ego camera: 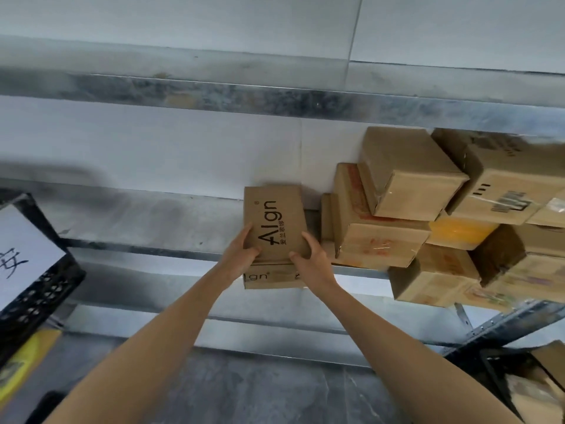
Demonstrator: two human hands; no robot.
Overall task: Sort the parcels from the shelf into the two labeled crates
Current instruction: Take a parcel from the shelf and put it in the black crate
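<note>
The metal shelf (146, 215) is the biggest thing here. It runs from side to side. On its right part sits a pile of brown parcels (406, 185). They are stacked in a messy way. Some are tilted and some poke out over the front edge.

At the left stands a black crate (42, 289) with holes in its walls and a white paper label (24, 249) on it. Low on the right there looks to be a second crate (489, 359) with cardboard inside, but it is blurry.

Just left of the pile, a flat parcel (276, 218) with big printed letters lies on a lower parcel (269, 276) that has the same letters. Both are at the front edge of the shelf.

The left hand (241, 255) grips the flat parcel at its near left corner, with the thumb on top. The right hand (312, 258) grips the near right corner. So both hands are clamped on it, one on each side.

The flat parcel is thin cardboard, so it is likely light and stiff. It looks dry and not slippery. The sides and corners are the strong parts, so holding there is good. The wide top could dent if pressed in the middle. The lower parcel might slide out too, so lifting up seems safer than dragging.
</note>
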